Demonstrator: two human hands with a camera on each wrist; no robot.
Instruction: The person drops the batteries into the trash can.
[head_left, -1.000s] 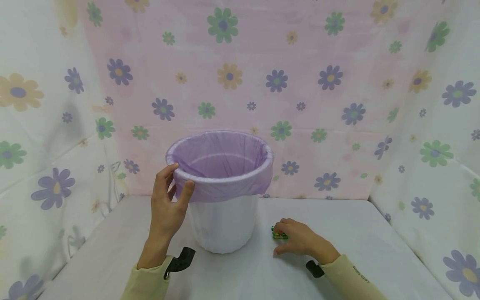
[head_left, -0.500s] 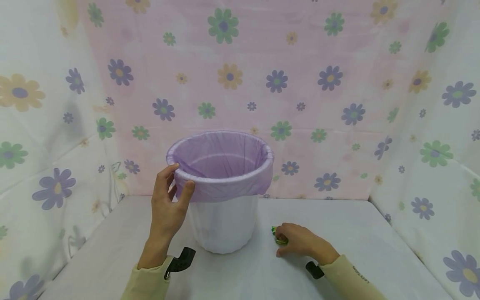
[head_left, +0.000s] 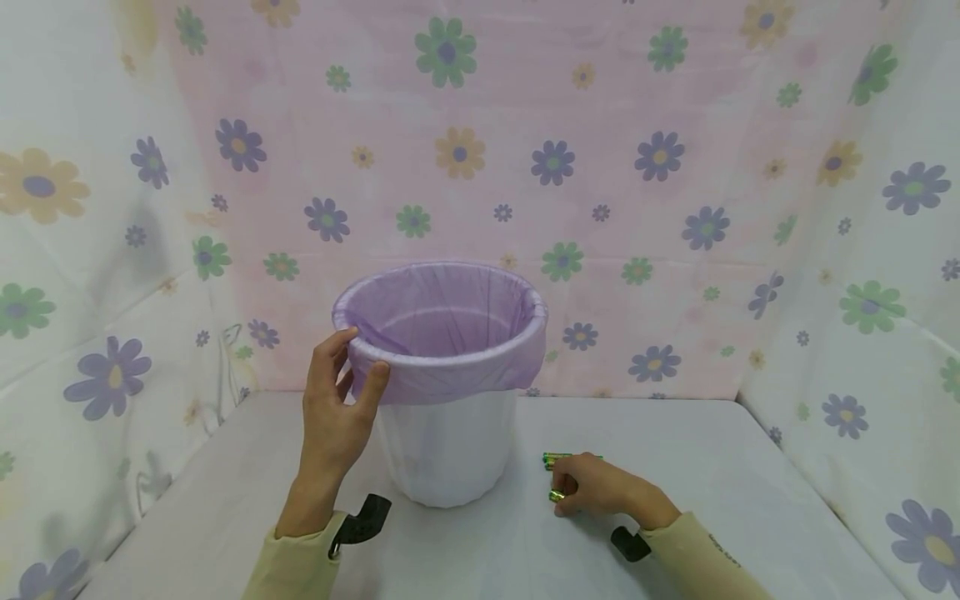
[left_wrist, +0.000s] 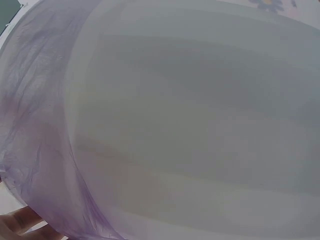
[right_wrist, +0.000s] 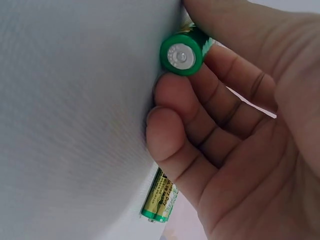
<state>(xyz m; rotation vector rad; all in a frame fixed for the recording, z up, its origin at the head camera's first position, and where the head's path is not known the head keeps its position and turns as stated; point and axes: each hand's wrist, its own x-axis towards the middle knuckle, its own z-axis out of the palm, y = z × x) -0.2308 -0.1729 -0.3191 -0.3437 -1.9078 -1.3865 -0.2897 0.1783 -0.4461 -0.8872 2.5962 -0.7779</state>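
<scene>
A white trash can [head_left: 450,446] stands upright, lined with a purple trash bag [head_left: 450,379] folded over its rim. My left hand [head_left: 333,425] holds the can's left side at the rim, thumb against the bag's outer fold. In the left wrist view, fingers [left_wrist: 30,226] show at the lower corner beside the bag. To the right of the can, my right hand [head_left: 600,483] pinches a green and gold battery [right_wrist: 184,52] between thumb and fingers, close to the tabletop. More batteries [head_left: 555,458] lie just behind that hand, partly hidden by it; the right wrist view shows one's end [right_wrist: 159,200].
A white cloth-covered table [head_left: 675,433] lies under everything. Flower-print curtains [head_left: 480,192] close off the back and both sides. Black wrist mounts [head_left: 363,518] sit at both sleeves.
The right hand has drawn one battery apart from the others, toward the person, and its fingers have curled in around it. The left hand and trash can have stayed in place.
</scene>
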